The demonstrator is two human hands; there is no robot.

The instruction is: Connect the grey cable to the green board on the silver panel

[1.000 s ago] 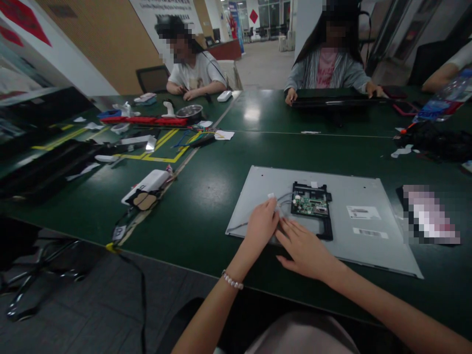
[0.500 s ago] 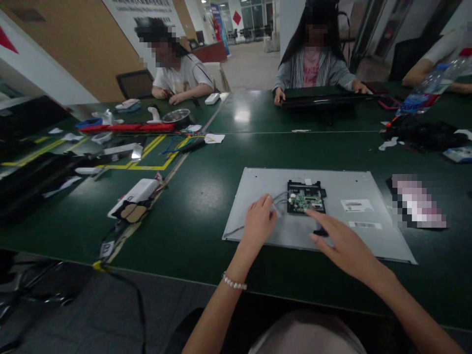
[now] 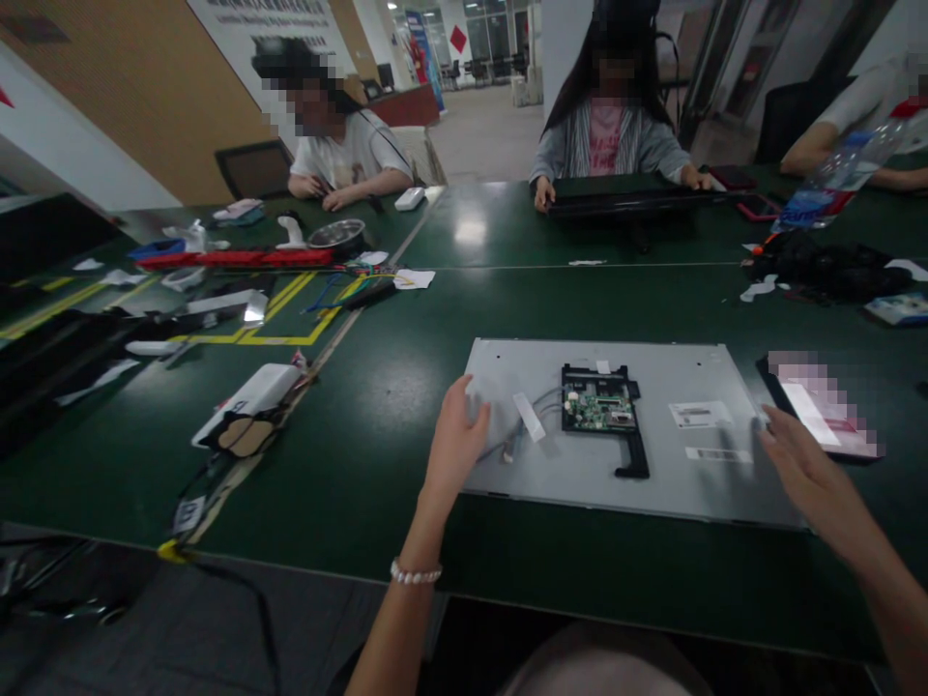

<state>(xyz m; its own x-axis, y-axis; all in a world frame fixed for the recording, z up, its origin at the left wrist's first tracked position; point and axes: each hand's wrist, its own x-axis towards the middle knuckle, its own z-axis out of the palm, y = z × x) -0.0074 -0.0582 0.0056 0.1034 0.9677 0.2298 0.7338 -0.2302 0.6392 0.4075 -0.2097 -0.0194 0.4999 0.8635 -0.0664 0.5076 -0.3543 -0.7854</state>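
A flat silver-grey display panel [image 3: 522, 362] lies back side up on the table in front of me. On its middle sits a black plastic bracket [image 3: 635, 454] carrying a green circuit board [image 3: 600, 410]. Grey cables run left from the board under a strip of white tape [image 3: 529, 417]. My left hand [image 3: 456, 430] is at the panel's left edge, thumb and fingers apart. At the right edge is my right hand [image 3: 808, 464], its fingers extended and spread. Whether either hand touches the panel is hard to tell.
A phone [image 3: 823, 406] lies right of the panel. A white power strip [image 3: 250, 401] with a black cord is at the left. Across the table, one person holds a dark panel [image 3: 638, 201]; another sits at the left. Bottles [image 3: 833, 179] and black cables [image 3: 841, 263] are at the right.
Both hands have moved apart from the board and cables, the left one to the panel's left edge, the right one to its right edge. The view has shifted slightly.
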